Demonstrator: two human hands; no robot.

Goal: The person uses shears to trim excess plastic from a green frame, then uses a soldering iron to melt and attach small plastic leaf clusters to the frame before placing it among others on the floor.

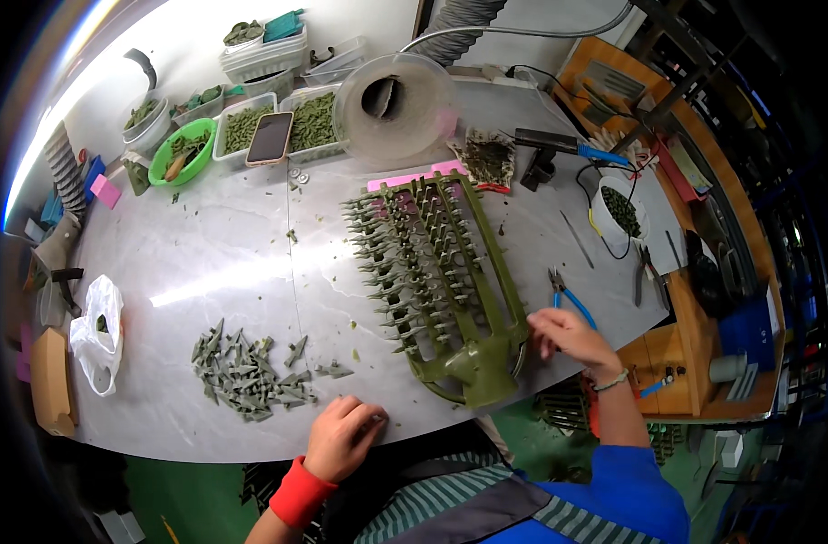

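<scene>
A green wax-like rack (486,367) lies on the grey table, with rows of small pointed green pieces (405,272) along its bars. Beside its lower right edge is my right hand (572,340), fingers bent together close to the frame; whether they touch it or hold something is hidden. My left hand (344,437) rests at the table's front edge with curled fingers, and what they may hold cannot be made out. Left of the rack lies a heap of small grey-green cone-shaped pieces (251,376), with a few strays toward my left hand.
Blue-handled pliers (572,304) lie right of the rack, near a white tub of green pellets (620,213). A clear round cover (414,100), a phone (270,139), a green bowl (151,161) and plastic tubs line the back. A white plastic bag (96,335) is at left.
</scene>
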